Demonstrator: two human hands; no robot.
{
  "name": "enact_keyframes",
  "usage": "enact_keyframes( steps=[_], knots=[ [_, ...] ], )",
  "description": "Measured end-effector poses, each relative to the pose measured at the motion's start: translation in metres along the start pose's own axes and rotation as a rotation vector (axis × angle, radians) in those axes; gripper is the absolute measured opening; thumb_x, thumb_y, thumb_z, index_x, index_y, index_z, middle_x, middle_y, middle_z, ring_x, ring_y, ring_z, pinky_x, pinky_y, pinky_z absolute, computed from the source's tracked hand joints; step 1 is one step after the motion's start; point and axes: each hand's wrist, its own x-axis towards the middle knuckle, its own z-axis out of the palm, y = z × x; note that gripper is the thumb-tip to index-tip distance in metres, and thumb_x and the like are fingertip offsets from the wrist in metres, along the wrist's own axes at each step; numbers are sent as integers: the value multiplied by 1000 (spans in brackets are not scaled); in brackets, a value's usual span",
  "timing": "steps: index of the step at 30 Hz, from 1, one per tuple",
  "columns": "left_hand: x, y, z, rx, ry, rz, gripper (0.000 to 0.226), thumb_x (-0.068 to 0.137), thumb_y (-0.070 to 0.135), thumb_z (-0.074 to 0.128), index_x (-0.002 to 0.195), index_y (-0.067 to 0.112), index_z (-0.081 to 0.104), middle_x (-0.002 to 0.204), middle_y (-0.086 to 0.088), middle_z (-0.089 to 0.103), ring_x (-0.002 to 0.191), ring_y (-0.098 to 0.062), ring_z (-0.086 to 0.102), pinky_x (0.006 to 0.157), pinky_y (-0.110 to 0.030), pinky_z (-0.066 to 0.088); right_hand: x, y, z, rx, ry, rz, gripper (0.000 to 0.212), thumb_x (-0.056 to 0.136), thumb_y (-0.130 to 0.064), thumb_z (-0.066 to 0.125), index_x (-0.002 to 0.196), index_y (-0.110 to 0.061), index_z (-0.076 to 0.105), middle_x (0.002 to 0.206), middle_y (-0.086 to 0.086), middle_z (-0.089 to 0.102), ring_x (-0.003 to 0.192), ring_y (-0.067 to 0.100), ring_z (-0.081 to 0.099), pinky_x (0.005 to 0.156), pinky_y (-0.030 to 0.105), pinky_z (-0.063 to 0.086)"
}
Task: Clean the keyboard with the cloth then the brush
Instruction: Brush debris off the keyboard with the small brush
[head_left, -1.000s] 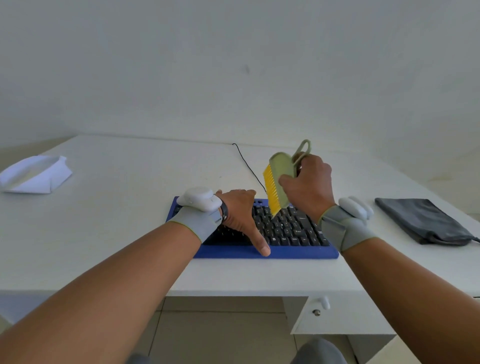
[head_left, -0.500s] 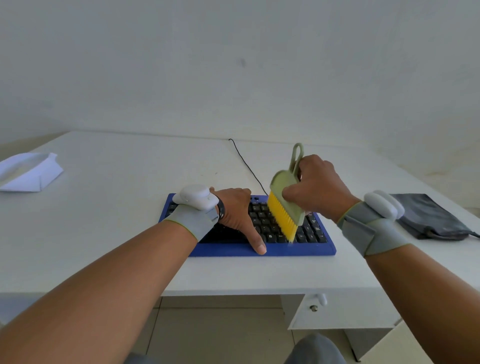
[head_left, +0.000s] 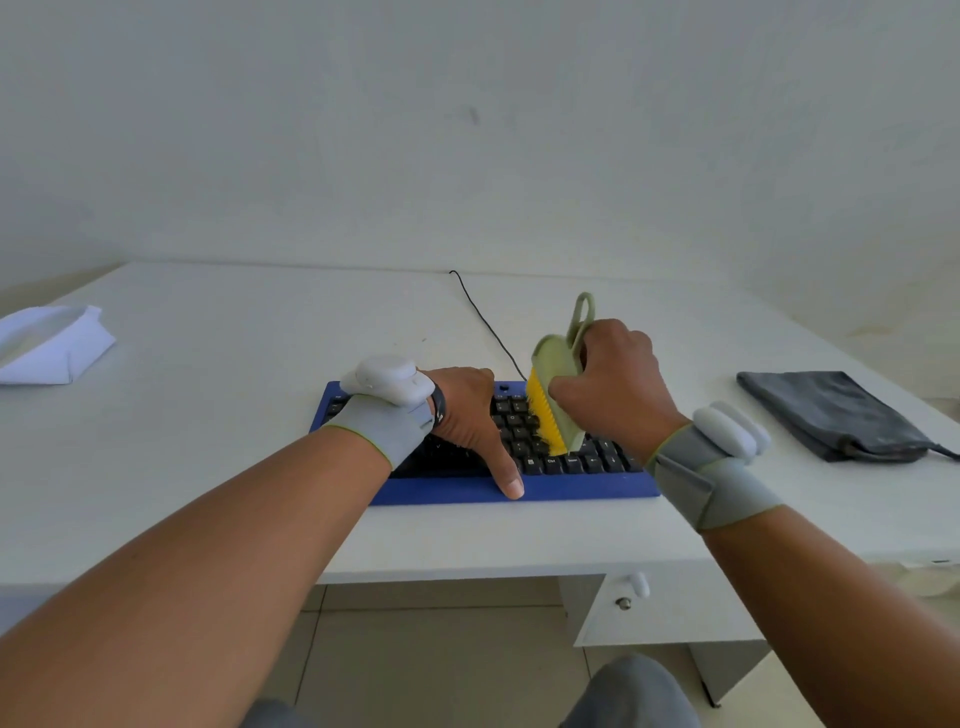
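Note:
A blue keyboard with black keys lies on the white desk near its front edge. My left hand rests flat on the keys at the keyboard's middle, with the thumb on the blue front border. My right hand grips a green brush by its handle. The yellow bristles touch the keys on the right half. A white cloth lies folded at the desk's far left.
A grey pouch lies on the desk at the right. The keyboard's black cable runs back toward the wall. A drawer unit stands under the desk at the right front.
The brush has come down from above the keyboard onto the right-hand keys. The left hand has stayed in place on the keyboard.

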Motion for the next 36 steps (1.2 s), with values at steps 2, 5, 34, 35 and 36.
enact_keyframes(
  steps=[2,5,34,35,36],
  knots=[
    [0,0,0,-8,6,-7,111,29,75,86,120,24,49,115,8,61,102,-17,60,96,-40,50,-5,-4,-10,-13,-48,8,32,72,-10,62,61,-13,32,62,3,36,52,20,32,48,25,23],
    [-1,0,-1,-14,6,-23,115,33,72,87,128,22,46,120,7,58,108,-18,58,100,-41,48,-4,-8,-23,-15,-72,30,32,71,-11,64,62,-12,34,64,3,36,53,19,32,47,25,25],
    [-8,11,-8,-20,8,9,143,48,69,86,157,18,9,162,1,20,148,-22,25,119,-46,25,12,6,-33,-143,96,5,13,74,-16,62,79,-9,53,74,9,52,63,31,53,53,29,36],
    [-8,14,-7,-20,28,16,144,48,71,85,158,20,7,163,2,19,148,-22,23,119,-49,22,13,11,-27,-129,128,0,13,74,-16,62,79,-8,53,73,10,53,64,33,53,52,29,35],
    [-7,16,-5,-16,46,20,145,46,73,84,157,20,8,163,2,20,148,-22,24,119,-50,22,12,16,-22,-118,146,-6,13,75,-15,61,77,-7,52,72,10,53,64,34,53,52,30,34]
  ],
)
